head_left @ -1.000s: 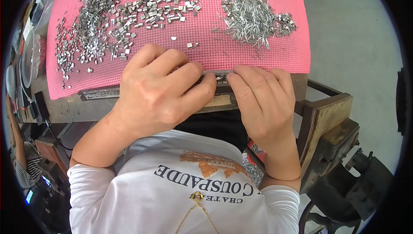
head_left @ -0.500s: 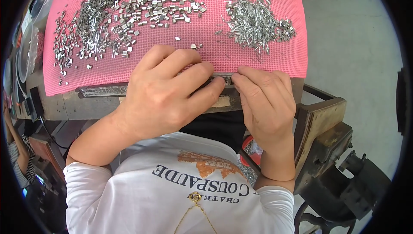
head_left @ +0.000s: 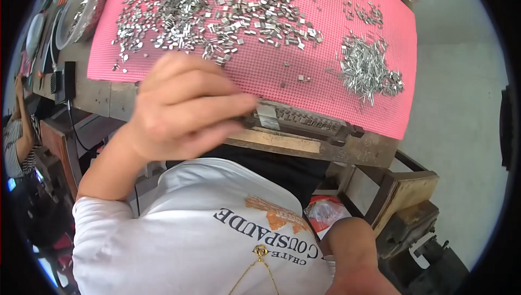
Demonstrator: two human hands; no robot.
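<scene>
My left hand hovers at the near edge of the pink mat, over the left part of a long dark metal bar-shaped holder. Motion smears its fingers, so whether they grip anything cannot be told. A row of small metal pieces lies along the top of the holder. Just right of my fingertips, a pale flat strip crosses it. My right forearm bends down toward the lower edge, and the hand itself is out of the picture.
On the pink textured mat lie heaps of small metal blocks and a pile of thin metal pins. Clear plastic tubs stand at the left. A dark machine stands at the lower right, beside the wooden table.
My right hand has left the holder and dropped out of view. My left hand has lifted slightly leftward, uncovering the holder's row of pieces. The view has shifted.
</scene>
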